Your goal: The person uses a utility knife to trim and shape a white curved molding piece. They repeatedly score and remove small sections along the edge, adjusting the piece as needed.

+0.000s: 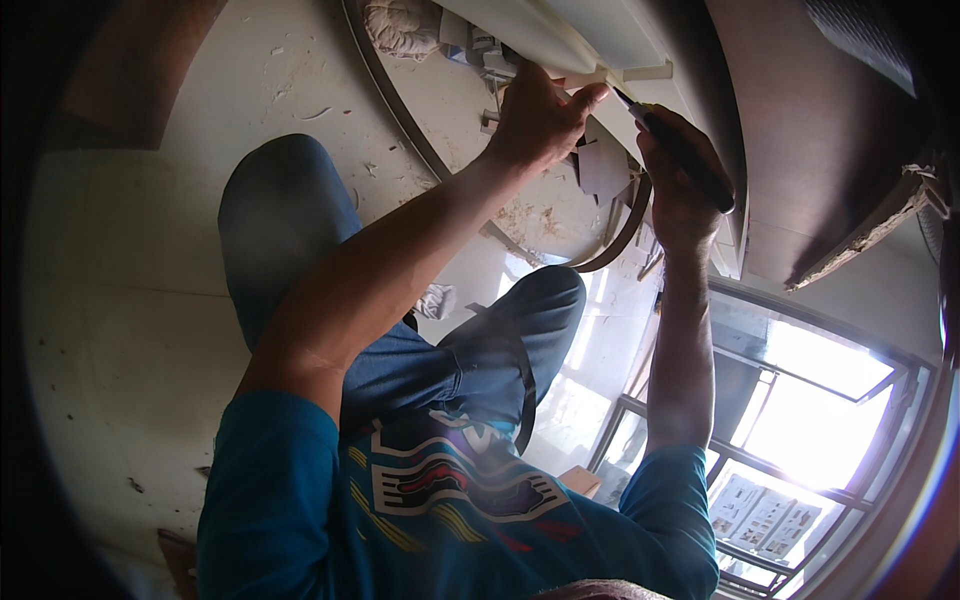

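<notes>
A white panel (625, 40) stands raised in front of me, with a pale strip-like edge running along it. My left hand (540, 118) is closed at that edge, its thumb stretched toward the right and its other fingers partly hidden behind. In my right hand (680, 165) is a slim black-handled tool (690, 160), gripped along its handle. Its dark, narrow tip points up and left and meets the panel's edge close to my left thumb. Whether the tip is a blade or a shaft is too small to tell. A short pale peg-like piece (650, 72) juts from the panel.
Curled shavings (315, 114) and scraps litter the pale floor (130, 300). A long dark strip (395, 110) curves across it behind my hands. A bundled cloth (400, 28) lies at the far side. A brown board (790, 120) with a ragged edge stands right, above a bright window (810, 410).
</notes>
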Tool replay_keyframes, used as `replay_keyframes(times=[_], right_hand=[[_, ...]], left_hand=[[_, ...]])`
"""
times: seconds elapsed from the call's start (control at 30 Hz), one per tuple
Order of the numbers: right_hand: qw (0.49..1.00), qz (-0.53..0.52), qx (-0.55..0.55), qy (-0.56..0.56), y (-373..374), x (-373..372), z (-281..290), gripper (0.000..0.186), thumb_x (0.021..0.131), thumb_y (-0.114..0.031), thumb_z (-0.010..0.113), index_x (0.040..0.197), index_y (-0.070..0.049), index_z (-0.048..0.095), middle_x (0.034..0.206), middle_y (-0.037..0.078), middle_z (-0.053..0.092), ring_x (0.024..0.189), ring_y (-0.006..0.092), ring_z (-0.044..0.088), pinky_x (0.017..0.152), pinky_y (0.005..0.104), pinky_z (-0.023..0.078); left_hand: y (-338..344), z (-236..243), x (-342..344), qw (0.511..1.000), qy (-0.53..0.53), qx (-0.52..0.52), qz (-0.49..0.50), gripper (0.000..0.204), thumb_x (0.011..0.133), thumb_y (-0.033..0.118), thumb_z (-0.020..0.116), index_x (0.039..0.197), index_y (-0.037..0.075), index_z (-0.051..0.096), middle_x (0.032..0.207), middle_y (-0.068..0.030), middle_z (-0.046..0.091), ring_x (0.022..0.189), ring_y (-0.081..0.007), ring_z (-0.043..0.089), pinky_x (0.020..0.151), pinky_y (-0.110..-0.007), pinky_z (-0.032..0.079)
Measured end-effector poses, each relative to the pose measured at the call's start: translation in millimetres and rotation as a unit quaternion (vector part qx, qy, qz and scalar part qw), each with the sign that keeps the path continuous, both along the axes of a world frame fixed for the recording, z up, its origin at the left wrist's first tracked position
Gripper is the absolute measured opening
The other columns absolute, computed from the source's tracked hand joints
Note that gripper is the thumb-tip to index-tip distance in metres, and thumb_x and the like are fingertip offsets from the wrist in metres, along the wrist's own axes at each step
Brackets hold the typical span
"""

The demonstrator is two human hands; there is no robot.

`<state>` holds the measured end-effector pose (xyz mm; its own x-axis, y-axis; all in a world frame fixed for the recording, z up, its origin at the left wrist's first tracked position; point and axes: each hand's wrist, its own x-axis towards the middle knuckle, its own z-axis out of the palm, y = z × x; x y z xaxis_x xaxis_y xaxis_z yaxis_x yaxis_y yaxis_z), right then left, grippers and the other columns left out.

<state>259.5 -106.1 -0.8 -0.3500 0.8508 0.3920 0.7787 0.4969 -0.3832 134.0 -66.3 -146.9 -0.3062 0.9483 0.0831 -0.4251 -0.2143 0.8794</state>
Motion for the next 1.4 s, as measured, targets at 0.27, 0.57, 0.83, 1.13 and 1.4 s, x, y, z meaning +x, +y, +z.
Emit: replay_keyframes(times=[0.27, 0.57, 0.83, 1.13, 1.4], right_hand=[[1.0, -0.015, -0.012, 0.02, 2, -7, 8, 0.03, 0.094, -0.004, 0.084, 0.124, -0.005, 0.079, 0.111, 0.008, 0.083, 0.101, 0.0138, 0.077, 0.089, 0.0296, 0.062], [0.999, -0.033, -0.035, 0.016, 2, 1, 4, 0.029, 0.095, -0.008, 0.085, 0.123, -0.004, 0.08, 0.111, 0.008, 0.083, 0.097, 0.0148, 0.078, 0.087, 0.0315, 0.063], [0.999, 0.025, 0.011, -0.019, 7, 3, 14, 0.03, 0.093, -0.007, 0.086, 0.122, -0.006, 0.081, 0.11, 0.007, 0.084, 0.097, 0.0136, 0.079, 0.086, 0.0305, 0.064], [0.999, -0.002, -0.017, -0.041, 9, -5, 14, 0.03, 0.093, -0.007, 0.085, 0.122, -0.007, 0.081, 0.109, 0.006, 0.084, 0.097, 0.0135, 0.079, 0.088, 0.0301, 0.063], [0.998, 0.011, -0.033, -0.06, 4, -8, 28, 0.028, 0.094, -0.006, 0.083, 0.123, -0.008, 0.081, 0.11, 0.006, 0.084, 0.1, 0.0139, 0.079, 0.09, 0.0324, 0.064]], left_hand=[[9, -10, 4, 0.998, -0.032, 0.058, -0.006, 0.069, 0.096, 0.023, 0.085, 0.14, -0.008, 0.041, 0.115, -0.024, 0.073, 0.089, -0.0313, 0.076, 0.082, -0.04, 0.061], [4, -6, 0, 0.999, -0.006, 0.021, -0.033, 0.05, 0.101, 0.027, 0.081, 0.134, -0.004, 0.061, 0.123, -0.0172, 0.073, 0.117, -0.0255, 0.071, 0.096, -0.04, 0.059], [9, -18, 7, 0.998, -0.008, 0.052, -0.018, 0.071, 0.097, 0.027, 0.085, 0.14, -0.008, 0.04, 0.114, -0.0231, 0.071, 0.093, -0.0297, 0.076, 0.079, -0.041, 0.062], [16, -21, 13, 0.994, -0.07, 0.083, -0.009, 0.069, 0.097, 0.023, 0.085, 0.139, -0.008, 0.04, 0.118, -0.0242, 0.07, 0.094, -0.0277, 0.076, 0.078, -0.039, 0.062], [10, -15, 6, 0.997, -0.044, 0.05, -0.031, 0.067, 0.096, 0.024, 0.086, 0.137, -0.008, 0.044, 0.114, -0.0223, 0.072, 0.091, -0.027, 0.075, 0.077, -0.039, 0.061]])
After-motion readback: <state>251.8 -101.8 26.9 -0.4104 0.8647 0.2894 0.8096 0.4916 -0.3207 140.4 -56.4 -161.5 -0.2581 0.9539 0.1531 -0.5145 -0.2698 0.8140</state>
